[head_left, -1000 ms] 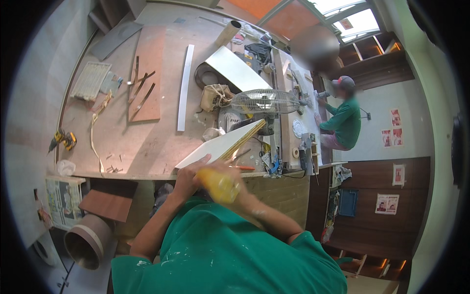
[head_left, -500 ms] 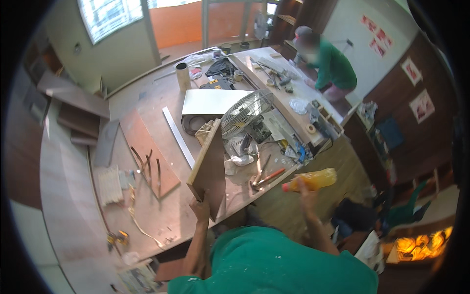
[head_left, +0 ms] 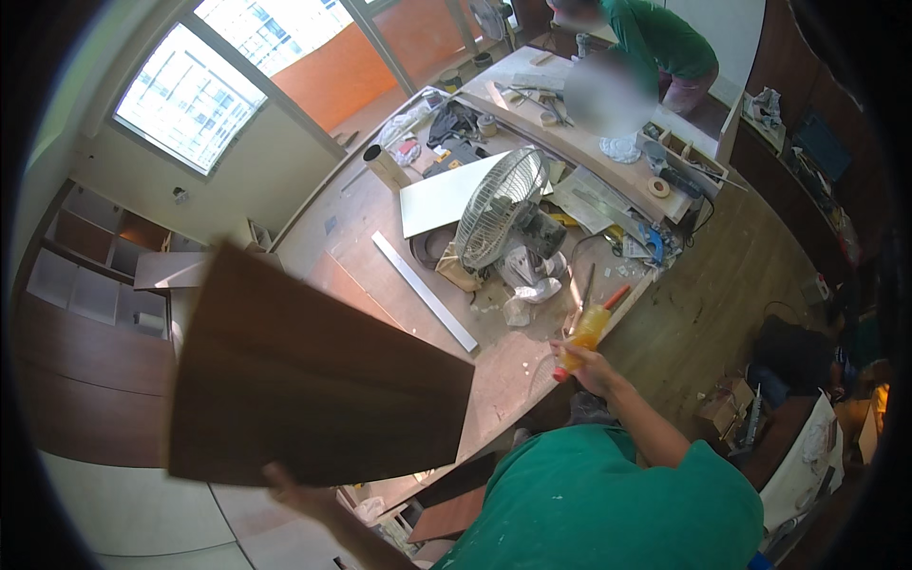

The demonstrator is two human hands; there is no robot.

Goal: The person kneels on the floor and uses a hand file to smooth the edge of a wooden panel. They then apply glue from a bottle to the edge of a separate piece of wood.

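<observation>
A dark brown wooden board (head_left: 318,370) is held up at the left, its broad face showing. My left hand (head_left: 288,486) grips its lower edge; some of the fingers are hidden behind it. In my right hand (head_left: 591,369) is a clear plastic bottle (head_left: 591,326) of yellow-orange liquid, tilted with its red cap pointing down. The bottle is above the near edge of the worktable (head_left: 508,375). Close behind it lies a tool with a red handle (head_left: 617,296).
A caged electric fan (head_left: 499,209) stands on the worktable beside a white panel (head_left: 437,195) and a long white strip (head_left: 423,290). Tools and a tape roll (head_left: 658,187) clutter the far right. A co-worker in green (head_left: 655,43) bends over that side.
The board has swung left and turned from edge-on to face-on, carried by my left hand. My right hand has drawn the bottle inward over the table edge, its cap now tipped downward.
</observation>
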